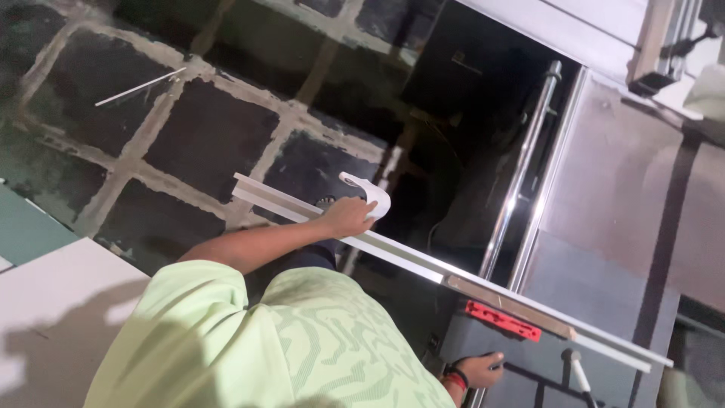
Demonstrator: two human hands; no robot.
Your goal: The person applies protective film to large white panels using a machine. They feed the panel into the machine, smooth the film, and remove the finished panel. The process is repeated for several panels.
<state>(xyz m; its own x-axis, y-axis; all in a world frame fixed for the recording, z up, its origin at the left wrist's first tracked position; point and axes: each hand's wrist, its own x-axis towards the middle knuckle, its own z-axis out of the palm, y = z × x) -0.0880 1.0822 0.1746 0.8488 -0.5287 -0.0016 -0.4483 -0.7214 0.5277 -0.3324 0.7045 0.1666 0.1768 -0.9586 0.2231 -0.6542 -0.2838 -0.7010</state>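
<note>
The long white flat strip (423, 261) runs across the dark tiled floor (204, 136). A white curved hook-shaped piece (368, 193) sits on the strip. A red rectangular block (502, 320) lies just below the strip.

Dark tiled floor (204, 136); thin white strip (140, 87) lying on it.

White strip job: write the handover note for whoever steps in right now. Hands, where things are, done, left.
Left hand: closed on a small white curved piece, resting on the long white strip.
Right hand: low by the dark grey panel, fingers curled at its edge; whether it grips anything cannot be told.
Strip: lies at a slant from above the tiled floor to the right; a red tool sits under its wood-coloured stretch. A chrome bar stands behind.
Done: strip is up and steadied.
Left: strip not visibly fixed. A thin white rod lies loose on the floor.
</note>
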